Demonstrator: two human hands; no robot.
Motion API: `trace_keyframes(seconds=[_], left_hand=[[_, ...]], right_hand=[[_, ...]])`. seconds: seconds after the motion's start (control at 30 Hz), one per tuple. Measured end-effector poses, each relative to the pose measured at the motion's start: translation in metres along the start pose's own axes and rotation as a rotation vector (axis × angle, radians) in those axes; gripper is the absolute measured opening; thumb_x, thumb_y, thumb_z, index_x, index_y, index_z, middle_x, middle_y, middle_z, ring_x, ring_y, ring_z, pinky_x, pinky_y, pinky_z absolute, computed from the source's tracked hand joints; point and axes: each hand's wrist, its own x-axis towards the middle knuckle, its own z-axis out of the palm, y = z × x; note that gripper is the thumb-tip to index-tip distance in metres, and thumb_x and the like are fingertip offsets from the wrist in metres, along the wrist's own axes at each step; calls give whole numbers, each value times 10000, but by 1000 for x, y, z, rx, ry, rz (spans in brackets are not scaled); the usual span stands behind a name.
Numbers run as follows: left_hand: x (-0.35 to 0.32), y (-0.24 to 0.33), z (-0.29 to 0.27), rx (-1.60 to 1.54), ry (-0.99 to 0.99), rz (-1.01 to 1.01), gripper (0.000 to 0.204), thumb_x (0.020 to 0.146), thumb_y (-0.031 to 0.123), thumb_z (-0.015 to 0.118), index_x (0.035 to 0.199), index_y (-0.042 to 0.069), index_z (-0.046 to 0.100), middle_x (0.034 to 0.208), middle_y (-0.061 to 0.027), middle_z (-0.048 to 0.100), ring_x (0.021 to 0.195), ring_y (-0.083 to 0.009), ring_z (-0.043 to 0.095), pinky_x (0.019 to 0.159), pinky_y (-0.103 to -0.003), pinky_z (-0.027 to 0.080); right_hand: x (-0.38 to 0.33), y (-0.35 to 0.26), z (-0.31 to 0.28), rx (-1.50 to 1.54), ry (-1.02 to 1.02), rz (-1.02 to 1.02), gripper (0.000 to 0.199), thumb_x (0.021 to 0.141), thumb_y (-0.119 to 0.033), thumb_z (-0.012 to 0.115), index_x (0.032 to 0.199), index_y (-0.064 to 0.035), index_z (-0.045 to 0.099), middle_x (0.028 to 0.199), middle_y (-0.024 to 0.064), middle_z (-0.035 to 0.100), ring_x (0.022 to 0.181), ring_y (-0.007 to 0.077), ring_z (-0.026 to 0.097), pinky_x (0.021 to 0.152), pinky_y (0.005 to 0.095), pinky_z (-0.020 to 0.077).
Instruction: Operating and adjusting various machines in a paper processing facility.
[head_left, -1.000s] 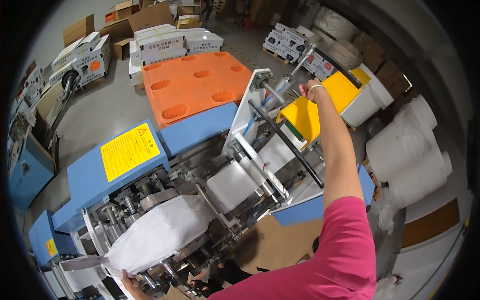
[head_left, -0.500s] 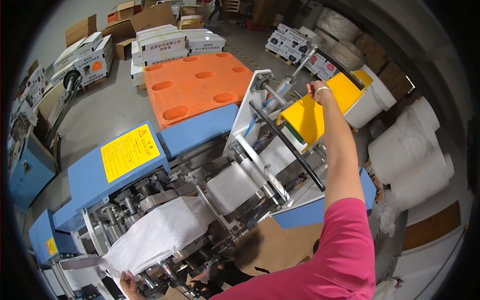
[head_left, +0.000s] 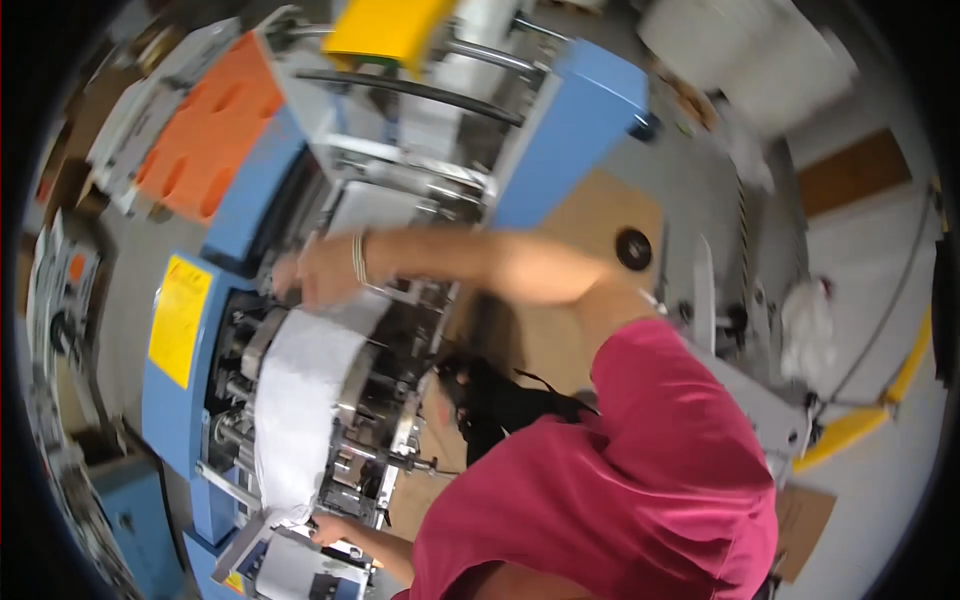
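A long white sheet (head_left: 305, 400), soft and slightly creased, lies over the rollers of a blue machine (head_left: 170, 425). My left hand (head_left: 332, 529) is at the gathered near end of the sheet, its fingers curled at the edge; part of them is hidden. Across the machine reaches my right arm, with a pale bracelet (head_left: 359, 258) at the wrist. My right hand (head_left: 312, 275) is above the sheet's far end, beside the blue cover. Motion smears its fingers, so their grip is unclear. Another white web (head_left: 375, 205) runs over rollers beyond my right forearm.
A yellow cover (head_left: 385, 35) and a dark bar (head_left: 415, 92) cross the machine's far end. An orange pallet (head_left: 215, 130) stands beyond its left side. Cardboard (head_left: 600, 215) with a black disc (head_left: 632, 249) lies on the floor at right. Large white rolls (head_left: 750, 60) stand farther back.
The view has swung round and nearer the machine. My right hand has moved from beside the yellow cover to above the white sheet's far end. My left hand remains at the sheet's near end.
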Motion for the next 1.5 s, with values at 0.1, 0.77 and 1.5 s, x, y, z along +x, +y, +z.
trace_keyframes(seconds=[0.1, 0.77, 1.5], left_hand=[[-85, 17, -15, -97, -85, 708, 431, 717, 238, 582, 1003, -54, 448, 960, -219, 471, 889, -344, 469, 778, -442, 382], [-661, 139, -81, 19, -1895, 1264, 310, 773, 196, 514, 1025, 16, 495, 769, -88, 560, 628, -116, 506, 526, -247, 406], [-1140, 418, 16, -85, -1802, 1243, 246, 726, 202, 533, 852, -9, 531, 707, -130, 569, 626, -184, 557, 555, -311, 435]], right_hand=[[-105, -57, 77, 490, -668, 495, 263, 699, -210, 522, 898, -40, 497, 683, 95, 563, 580, 188, 537, 502, 314, 417], [-671, -75, 9, 122, 46, 1800, 411, 704, -336, 514, 1024, -78, 500, 945, 195, 554, 888, 338, 532, 761, 401, 420], [-852, 229, -424, 153, 339, 1662, 472, 750, -384, 474, 1095, -63, 468, 1043, 159, 528, 990, 304, 481, 842, 350, 377]])
